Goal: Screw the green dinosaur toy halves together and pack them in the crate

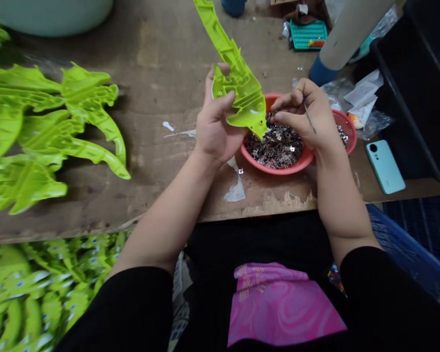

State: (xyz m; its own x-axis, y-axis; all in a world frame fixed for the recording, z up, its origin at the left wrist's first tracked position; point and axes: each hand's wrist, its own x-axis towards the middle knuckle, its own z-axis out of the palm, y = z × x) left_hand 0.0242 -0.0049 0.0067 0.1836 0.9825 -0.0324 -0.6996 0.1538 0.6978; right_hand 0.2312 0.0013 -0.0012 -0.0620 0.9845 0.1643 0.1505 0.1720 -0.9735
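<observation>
- Your left hand [217, 128] grasps the lime-green plastic shell [246, 104] by its broad body, its near tip over the red plastic basket [273, 171].
- The shell is probably light, stiff and slightly slippery; hold the broad body's edges, as the long far arm might flex.
- Your right hand [319, 115] has a thin metal rod [310, 119] tucked in its fingers, fingertips pinched above small metal pieces [276, 151]; whether they grip one, you cannot tell.
- More green shells [40, 132] lie left on the surface [157, 107].
</observation>
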